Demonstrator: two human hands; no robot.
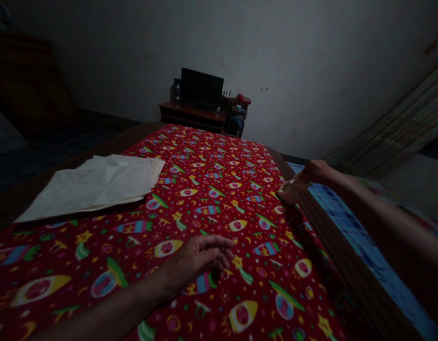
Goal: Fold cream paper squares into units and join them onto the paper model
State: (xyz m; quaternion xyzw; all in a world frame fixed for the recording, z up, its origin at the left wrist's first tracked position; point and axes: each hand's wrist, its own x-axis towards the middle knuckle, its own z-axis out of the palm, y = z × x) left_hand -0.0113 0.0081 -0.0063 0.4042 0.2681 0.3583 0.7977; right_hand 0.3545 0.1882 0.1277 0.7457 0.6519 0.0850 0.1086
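The left hand point(210, 253) is palm-down over the red cloth point(247, 208), fingers loosely bent and slightly parted, with only the cloth below them; whether the fingertips touch it, I cannot tell. Its forearm comes in from the bottom edge of the view.

The right hand point(314, 171) is closed in a narrow grip on a brown and pale piece point(289, 192) at the cloth's right edge, well apart from the left hand. The piece's near end lies over the border where the cloth meets the brown strip point(338, 246); how the fingers sit on it is too dark to tell. The right forearm crosses above the strip and the blue checked fabric point(347, 220) beyond it.

A wide stretch of cloth runs between the left hand and the pale sheets point(108, 182), stacked unevenly near the cloth's left edge. The stack's outer side reaches over that edge toward the brown border point(133, 138). Ahead of both hands, the cloth narrows to its far edge, just short of the desk point(190, 112) with its monitor point(202, 88) against the wall point(293, 52). A cabinet point(23, 83) stands far left, well apart; a curtain point(389, 118) hangs at right.
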